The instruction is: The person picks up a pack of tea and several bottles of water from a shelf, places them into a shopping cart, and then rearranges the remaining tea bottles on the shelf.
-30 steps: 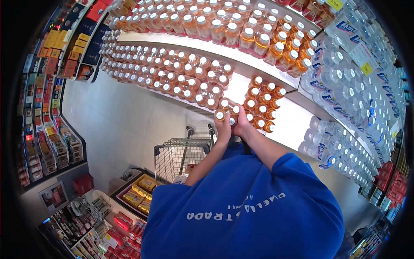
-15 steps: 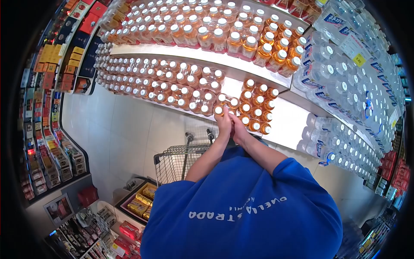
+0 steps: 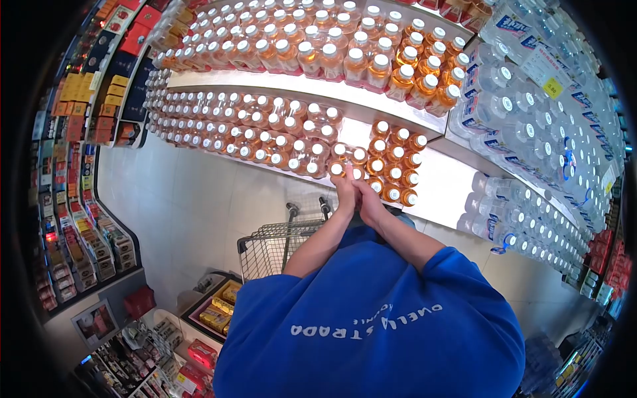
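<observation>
My left hand (image 3: 344,192) curls round an orange drink bottle (image 3: 337,170) at the shelf (image 3: 446,180) front, nearly seated in its row. My right hand (image 3: 369,200) presses alongside, grip hidden. Bare shelf remains rightward.

The only text that can be read stands on the back of the person's blue shirt (image 3: 371,331): white capital letters, seen upside down, spell about "QUELLA STRADA". A smaller white line beside it is too small to read. A yellow price tag (image 3: 552,87) hangs at the water bottles (image 3: 504,106), but its number cannot be read. The blue labels on these bottles carry a white brand word, not legible. The orange drink bottles (image 3: 285,139) show no readable label.
</observation>
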The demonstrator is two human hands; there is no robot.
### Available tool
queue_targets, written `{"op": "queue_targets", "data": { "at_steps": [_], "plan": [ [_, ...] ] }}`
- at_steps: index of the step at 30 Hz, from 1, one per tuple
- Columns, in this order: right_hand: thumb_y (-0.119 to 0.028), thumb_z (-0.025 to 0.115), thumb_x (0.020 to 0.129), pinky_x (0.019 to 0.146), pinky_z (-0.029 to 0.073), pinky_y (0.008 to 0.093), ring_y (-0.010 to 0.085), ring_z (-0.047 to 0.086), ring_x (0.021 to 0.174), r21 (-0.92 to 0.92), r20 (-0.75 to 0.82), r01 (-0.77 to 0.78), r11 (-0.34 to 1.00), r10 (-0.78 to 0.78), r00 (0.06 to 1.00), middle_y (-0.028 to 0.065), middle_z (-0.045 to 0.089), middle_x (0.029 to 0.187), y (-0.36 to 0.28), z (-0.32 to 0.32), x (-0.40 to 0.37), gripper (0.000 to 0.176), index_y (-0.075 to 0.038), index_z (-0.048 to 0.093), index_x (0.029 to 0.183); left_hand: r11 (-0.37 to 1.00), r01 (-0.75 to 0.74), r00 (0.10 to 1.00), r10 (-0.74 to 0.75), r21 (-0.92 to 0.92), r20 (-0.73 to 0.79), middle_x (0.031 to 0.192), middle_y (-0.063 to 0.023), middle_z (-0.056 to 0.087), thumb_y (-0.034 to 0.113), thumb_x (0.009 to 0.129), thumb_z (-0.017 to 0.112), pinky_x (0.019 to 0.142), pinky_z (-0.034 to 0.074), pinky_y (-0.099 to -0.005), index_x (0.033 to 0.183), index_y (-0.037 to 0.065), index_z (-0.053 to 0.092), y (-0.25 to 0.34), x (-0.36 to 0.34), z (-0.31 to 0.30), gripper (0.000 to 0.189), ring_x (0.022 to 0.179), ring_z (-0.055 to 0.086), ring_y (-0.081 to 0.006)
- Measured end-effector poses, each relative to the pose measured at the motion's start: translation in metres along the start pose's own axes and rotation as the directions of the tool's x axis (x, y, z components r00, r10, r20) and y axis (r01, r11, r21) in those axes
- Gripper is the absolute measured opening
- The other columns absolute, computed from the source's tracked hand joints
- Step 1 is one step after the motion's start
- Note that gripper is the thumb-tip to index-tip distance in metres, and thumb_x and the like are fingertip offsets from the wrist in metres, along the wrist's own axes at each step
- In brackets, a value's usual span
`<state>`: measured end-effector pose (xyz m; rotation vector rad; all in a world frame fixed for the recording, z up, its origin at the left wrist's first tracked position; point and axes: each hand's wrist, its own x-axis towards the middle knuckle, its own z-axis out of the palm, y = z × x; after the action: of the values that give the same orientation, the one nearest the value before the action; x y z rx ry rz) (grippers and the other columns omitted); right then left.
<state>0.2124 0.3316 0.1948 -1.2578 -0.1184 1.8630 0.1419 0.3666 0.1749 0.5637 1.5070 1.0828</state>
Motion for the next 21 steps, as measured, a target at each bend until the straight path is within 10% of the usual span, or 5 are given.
{"op": "queue_targets", "data": {
  "at_steps": [9,14,17,18,21],
  "plan": [
    [-0.032,0.062,0.096,0.103,0.041,0.0348,0.019,0.056,0.117,0.008,-0.008,-0.005,1.0,0.005,1.0,0.0081,0.062,0.123,-0.007,0.012,0.002,0.043,-0.003,0.054,0.128,0.977,-0.005,1.0,0.002,0.214,0.017,0.095,-0.0226,0.064,0.052,0.105,0.047,0.075,0.052,-0.0367,0.107,-0.013,0.033,-0.12,0.069,-0.011,0.066,0.086,0.065,-0.0292],
    [-0.029,0.063,0.095,0.104,0.041,0.0356,0.0188,0.056,0.119,0.007,0.003,-0.002,1.0,0.002,1.0,0.0086,0.062,0.122,-0.014,0.016,-0.004,0.046,-0.003,0.052,0.13,0.976,0.007,0.999,-0.014,0.217,0.035,0.097,-0.0167,0.063,0.049,0.104,0.05,0.064,0.051,-0.0319,0.116,-0.003,0.035,-0.039,0.021,0.0,0.055,0.08,0.063,-0.0211],
    [-0.028,0.063,0.095,0.104,0.042,0.0388,0.025,0.057,0.12,-0.318,0.051,0.1,0.943,-0.088,0.995,0.0133,0.06,0.126,-0.033,0.026,-0.022,0.046,-0.001,0.054,0.131,0.993,0.117,0.957,-0.113,0.001,0.268,0.095,-0.0119,0.063,0.047,0.104,0.053,0.061,0.051,-0.0304,0.12,0.0,0.04,-0.043,0.034,-0.017,0.051,0.077,0.063,-0.0177],
    [-0.026,0.065,0.092,0.106,0.042,0.0401,0.0277,0.054,0.123,-0.563,0.107,0.268,0.781,-0.253,0.962,0.0154,0.059,0.129,-0.053,0.035,-0.036,0.048,-0.001,0.055,0.132,0.975,0.21,0.913,-0.167,-0.076,0.371,0.095,-0.0112,0.064,0.046,0.104,0.053,0.061,0.052,-0.0306,0.121,0.0,0.042,-0.046,0.037,-0.021,0.05,0.078,0.064,-0.0172],
    [-0.023,0.067,0.085,0.111,0.038,0.0452,0.0353,0.049,0.131,-0.887,0.429,0.456,-0.079,-0.51,0.746,0.0204,0.056,0.134,-0.121,0.049,-0.037,0.053,-0.002,0.058,0.132,0.974,-0.031,0.976,-0.02,-0.226,-0.217,0.095,-0.0076,0.068,0.045,0.102,0.056,0.063,0.053,-0.0285,0.115,0.005,0.055,-0.06,0.04,0.019,0.043,0.081,0.067,-0.0155]
  ]
}}
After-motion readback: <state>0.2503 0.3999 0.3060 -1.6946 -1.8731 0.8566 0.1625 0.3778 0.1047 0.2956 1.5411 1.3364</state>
